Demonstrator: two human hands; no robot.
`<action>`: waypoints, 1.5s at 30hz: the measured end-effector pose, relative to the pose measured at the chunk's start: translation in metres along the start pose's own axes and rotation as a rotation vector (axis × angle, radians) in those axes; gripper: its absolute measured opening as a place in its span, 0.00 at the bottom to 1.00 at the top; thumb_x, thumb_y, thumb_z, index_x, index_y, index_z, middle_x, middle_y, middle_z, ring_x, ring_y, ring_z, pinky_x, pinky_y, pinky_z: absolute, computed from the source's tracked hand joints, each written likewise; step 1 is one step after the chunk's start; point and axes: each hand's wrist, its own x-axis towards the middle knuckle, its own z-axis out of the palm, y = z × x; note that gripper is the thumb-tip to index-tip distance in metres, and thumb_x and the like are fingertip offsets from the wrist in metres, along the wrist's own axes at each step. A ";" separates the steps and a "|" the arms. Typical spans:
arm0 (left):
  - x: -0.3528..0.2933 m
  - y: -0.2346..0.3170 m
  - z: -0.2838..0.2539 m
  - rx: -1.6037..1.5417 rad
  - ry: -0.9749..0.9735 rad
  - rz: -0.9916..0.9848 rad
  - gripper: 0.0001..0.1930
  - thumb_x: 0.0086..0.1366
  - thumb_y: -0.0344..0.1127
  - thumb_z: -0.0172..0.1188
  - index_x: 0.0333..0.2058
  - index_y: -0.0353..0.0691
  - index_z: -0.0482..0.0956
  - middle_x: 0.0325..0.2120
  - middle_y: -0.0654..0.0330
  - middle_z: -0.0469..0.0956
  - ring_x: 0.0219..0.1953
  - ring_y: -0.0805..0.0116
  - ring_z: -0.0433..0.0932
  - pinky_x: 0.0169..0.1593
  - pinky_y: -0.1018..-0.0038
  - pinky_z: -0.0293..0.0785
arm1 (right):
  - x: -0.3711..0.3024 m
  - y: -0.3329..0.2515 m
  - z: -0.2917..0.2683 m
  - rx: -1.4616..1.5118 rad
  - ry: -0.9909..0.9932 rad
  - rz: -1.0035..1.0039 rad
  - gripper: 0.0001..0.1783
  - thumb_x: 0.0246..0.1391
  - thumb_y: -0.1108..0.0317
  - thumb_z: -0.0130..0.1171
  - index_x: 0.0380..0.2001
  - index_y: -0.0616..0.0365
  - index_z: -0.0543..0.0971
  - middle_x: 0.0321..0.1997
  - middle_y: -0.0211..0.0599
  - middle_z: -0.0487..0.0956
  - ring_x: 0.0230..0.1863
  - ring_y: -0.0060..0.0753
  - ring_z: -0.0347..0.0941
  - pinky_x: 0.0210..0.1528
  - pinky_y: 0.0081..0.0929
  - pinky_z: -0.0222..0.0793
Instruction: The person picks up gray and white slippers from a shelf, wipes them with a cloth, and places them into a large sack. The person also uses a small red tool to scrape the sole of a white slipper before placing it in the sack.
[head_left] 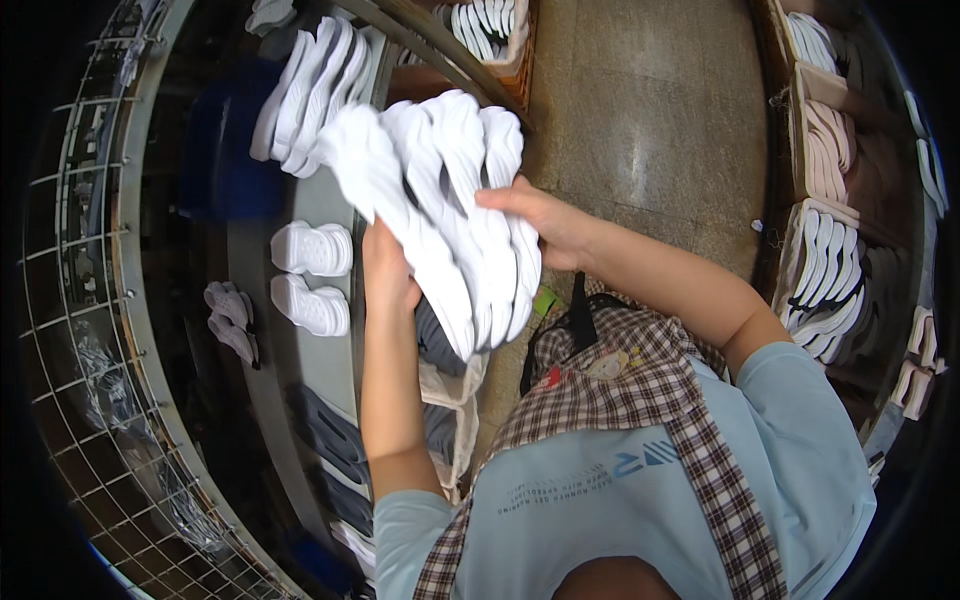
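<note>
Between my two hands is a bundle of several white shoe soles (450, 215), standing side by side on edge. My left hand (390, 265) is closed on the bundle's left side, its fingers partly hidden behind the soles. On the right side my right hand (540, 220) grips the bundle, the thumb lying across the outer soles. Just beyond the bundle, at the upper left, another row of white soles (315, 95) stands on the grey metal bench (335, 200). Two pairs of white soles (312, 250) lie on the bench left of my left forearm.
Dark grey soles (330, 435) lie along the bench's near part. Below my hands is a cloth-lined container (465, 410) with grey soles. A basket of white soles (515, 75) stands ahead. Cloth-lined bins (800, 215) line the right side. Wire mesh (90, 400) runs along the left.
</note>
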 end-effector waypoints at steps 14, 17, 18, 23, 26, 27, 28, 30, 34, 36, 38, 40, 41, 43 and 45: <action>0.033 -0.105 0.007 -0.527 -0.255 -0.614 0.29 0.66 0.55 0.39 0.50 0.33 0.68 0.42 0.52 0.75 0.41 0.61 0.77 0.44 0.69 0.75 | -0.013 0.011 -0.055 0.121 0.274 0.585 0.42 0.50 0.36 0.45 0.59 0.55 0.59 0.61 0.56 0.59 0.62 0.64 0.52 0.57 0.70 0.43; 0.042 -0.128 0.003 -0.645 -0.334 -0.708 0.28 0.67 0.54 0.36 0.52 0.35 0.67 0.46 0.54 0.73 0.46 0.63 0.73 0.50 0.71 0.71 | -0.013 0.016 -0.060 0.128 0.307 0.622 0.41 0.52 0.36 0.43 0.59 0.55 0.60 0.61 0.56 0.60 0.61 0.64 0.53 0.56 0.70 0.45; 0.042 -0.130 0.002 -0.673 -0.364 -0.727 0.27 0.68 0.53 0.35 0.52 0.36 0.66 0.47 0.54 0.72 0.47 0.64 0.72 0.51 0.71 0.69 | -0.013 0.017 -0.061 0.125 0.321 0.627 0.40 0.52 0.35 0.42 0.59 0.55 0.60 0.61 0.56 0.60 0.61 0.64 0.53 0.56 0.70 0.46; 0.034 -0.118 0.009 -0.680 -0.454 -0.724 0.27 0.69 0.52 0.33 0.53 0.37 0.65 0.49 0.55 0.70 0.50 0.66 0.70 0.55 0.72 0.66 | -0.010 0.020 -0.067 0.123 0.291 0.648 0.41 0.52 0.34 0.42 0.59 0.55 0.60 0.61 0.57 0.59 0.62 0.63 0.53 0.56 0.69 0.47; 0.030 -0.106 0.016 -0.617 -0.481 -0.673 0.27 0.69 0.52 0.33 0.54 0.38 0.65 0.49 0.56 0.70 0.50 0.66 0.69 0.55 0.73 0.65 | -0.009 0.020 -0.067 0.132 0.281 0.650 0.41 0.51 0.34 0.41 0.59 0.55 0.60 0.61 0.57 0.59 0.62 0.63 0.53 0.56 0.69 0.47; 0.030 -0.103 0.018 -0.603 -0.493 -0.665 0.27 0.69 0.53 0.32 0.54 0.38 0.65 0.49 0.56 0.70 0.51 0.67 0.69 0.56 0.73 0.65 | -0.009 0.019 -0.067 0.138 0.278 0.652 0.41 0.51 0.34 0.41 0.59 0.54 0.60 0.61 0.57 0.59 0.62 0.63 0.54 0.56 0.69 0.47; 0.029 -0.102 0.019 -0.587 -0.513 -0.660 0.27 0.69 0.53 0.32 0.54 0.39 0.65 0.49 0.57 0.70 0.51 0.67 0.69 0.56 0.73 0.64 | -0.009 0.019 -0.067 0.134 0.277 0.651 0.41 0.52 0.34 0.41 0.59 0.54 0.60 0.61 0.57 0.59 0.61 0.63 0.54 0.56 0.69 0.48; 0.031 -0.103 0.019 -0.523 -0.578 -0.631 0.26 0.69 0.52 0.32 0.54 0.40 0.65 0.50 0.58 0.70 0.51 0.68 0.68 0.57 0.73 0.63 | -0.008 0.018 -0.066 0.127 0.276 0.649 0.41 0.52 0.34 0.41 0.59 0.54 0.60 0.61 0.57 0.59 0.61 0.63 0.54 0.55 0.70 0.48; 0.035 -0.117 0.010 -0.274 -0.819 -0.384 0.26 0.69 0.52 0.31 0.54 0.41 0.64 0.50 0.59 0.69 0.52 0.69 0.67 0.59 0.74 0.60 | -0.007 0.018 -0.065 0.154 0.289 0.641 0.40 0.53 0.35 0.40 0.59 0.54 0.60 0.61 0.56 0.59 0.61 0.63 0.54 0.55 0.71 0.47; 0.037 -0.125 0.006 -0.517 -0.725 -0.521 0.26 0.68 0.52 0.33 0.54 0.40 0.65 0.50 0.57 0.70 0.52 0.67 0.68 0.58 0.72 0.62 | -0.007 0.018 -0.065 0.154 0.298 0.642 0.40 0.53 0.35 0.40 0.59 0.54 0.60 0.61 0.56 0.60 0.61 0.63 0.54 0.55 0.71 0.47; 0.035 -0.128 0.003 -0.448 -0.593 -0.491 0.27 0.68 0.52 0.35 0.53 0.37 0.64 0.48 0.54 0.71 0.50 0.62 0.71 0.54 0.68 0.67 | -0.007 0.018 -0.065 0.158 0.269 0.645 0.40 0.53 0.36 0.40 0.59 0.55 0.60 0.61 0.56 0.60 0.61 0.62 0.54 0.55 0.71 0.47; 0.031 -0.125 0.002 -0.400 -0.401 -0.498 0.29 0.67 0.54 0.35 0.52 0.34 0.64 0.47 0.51 0.72 0.48 0.59 0.73 0.50 0.65 0.72 | -0.006 0.018 -0.064 0.114 0.283 0.620 0.39 0.54 0.37 0.40 0.58 0.55 0.60 0.60 0.55 0.60 0.61 0.62 0.55 0.55 0.71 0.47; 0.028 -0.120 0.002 -0.448 -0.220 -0.542 0.30 0.67 0.56 0.34 0.52 0.32 0.65 0.46 0.50 0.72 0.46 0.58 0.75 0.48 0.64 0.74 | -0.006 0.018 -0.063 0.045 0.269 0.560 0.38 0.54 0.38 0.40 0.58 0.55 0.61 0.60 0.55 0.61 0.60 0.62 0.56 0.55 0.71 0.47; 0.021 -0.110 0.006 -0.256 -0.179 -0.393 0.25 0.68 0.48 0.38 0.52 0.32 0.63 0.45 0.49 0.72 0.44 0.59 0.76 0.46 0.66 0.76 | -0.004 0.018 -0.058 -0.011 0.258 0.453 0.37 0.55 0.40 0.39 0.58 0.57 0.61 0.59 0.55 0.62 0.60 0.62 0.56 0.54 0.73 0.47; 0.015 -0.098 0.012 -0.313 -0.154 -0.259 0.20 0.68 0.40 0.42 0.54 0.33 0.58 0.45 0.49 0.71 0.44 0.60 0.76 0.46 0.67 0.77 | -0.004 0.015 -0.053 -0.096 0.164 0.256 0.36 0.55 0.47 0.45 0.57 0.65 0.59 0.57 0.54 0.65 0.58 0.52 0.61 0.56 0.53 0.57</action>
